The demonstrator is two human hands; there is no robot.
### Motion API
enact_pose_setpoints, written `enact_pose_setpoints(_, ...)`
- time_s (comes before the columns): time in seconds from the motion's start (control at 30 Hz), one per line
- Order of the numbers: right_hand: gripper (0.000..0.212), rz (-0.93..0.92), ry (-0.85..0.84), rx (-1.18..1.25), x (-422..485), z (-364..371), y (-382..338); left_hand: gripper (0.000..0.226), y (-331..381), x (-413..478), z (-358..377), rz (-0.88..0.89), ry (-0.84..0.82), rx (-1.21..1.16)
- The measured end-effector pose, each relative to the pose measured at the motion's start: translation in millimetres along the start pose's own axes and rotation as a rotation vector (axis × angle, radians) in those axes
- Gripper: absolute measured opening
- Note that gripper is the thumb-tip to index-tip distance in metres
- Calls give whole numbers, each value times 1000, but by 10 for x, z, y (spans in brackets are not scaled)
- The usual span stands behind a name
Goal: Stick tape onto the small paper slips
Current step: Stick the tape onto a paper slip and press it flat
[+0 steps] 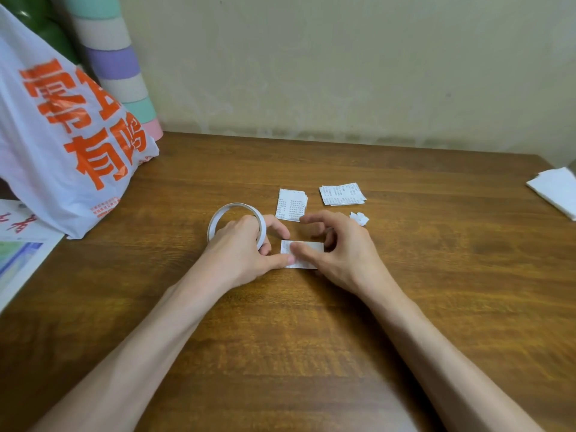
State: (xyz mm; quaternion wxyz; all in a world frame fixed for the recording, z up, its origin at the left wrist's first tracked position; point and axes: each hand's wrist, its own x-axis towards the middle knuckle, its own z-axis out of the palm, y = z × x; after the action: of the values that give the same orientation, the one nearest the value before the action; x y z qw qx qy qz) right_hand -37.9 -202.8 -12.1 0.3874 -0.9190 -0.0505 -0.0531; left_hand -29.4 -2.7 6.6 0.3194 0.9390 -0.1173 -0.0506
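A small printed paper slip (pixel 311 247) lies flat on the wooden table (pixel 311 322) between my hands. My left hand (pixel 246 244) grips a thin white tape roll (pixel 224 213), fingers curled through its ring, and its thumb presses the slip's near left corner. My right hand (pixel 339 244) rests on the slip with its thumb pressing across the paper and its other fingers arched above. Behind the hands lie two small stacks of printed slips, one (pixel 291 204) and another (pixel 342 193) to its right.
A crumpled paper scrap (pixel 359 218) lies just behind my right hand. A white plastic bag (pixel 62 135) with orange print stands at the left, with stacked coloured rolls (pixel 118 63) behind it. Printed sheets (pixel 21 260) lie at the left edge, folded white paper (pixel 554 188) at the right.
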Motion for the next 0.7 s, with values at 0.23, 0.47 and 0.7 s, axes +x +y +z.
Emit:
enact_pose_setpoints(0.23,38,-8,-55,180,66,-110,82,32,0,-6,-1,-16,1,-18)
enact_pose_setpoints(0.47,27,-28,11,238,89,-118,77,30,-10,-11,9,-13,5,-21)
enact_pose_setpoints(0.7,27,-108,123,-49,251,-166,-57,28,15,-1,-18,-35,-20,-55)
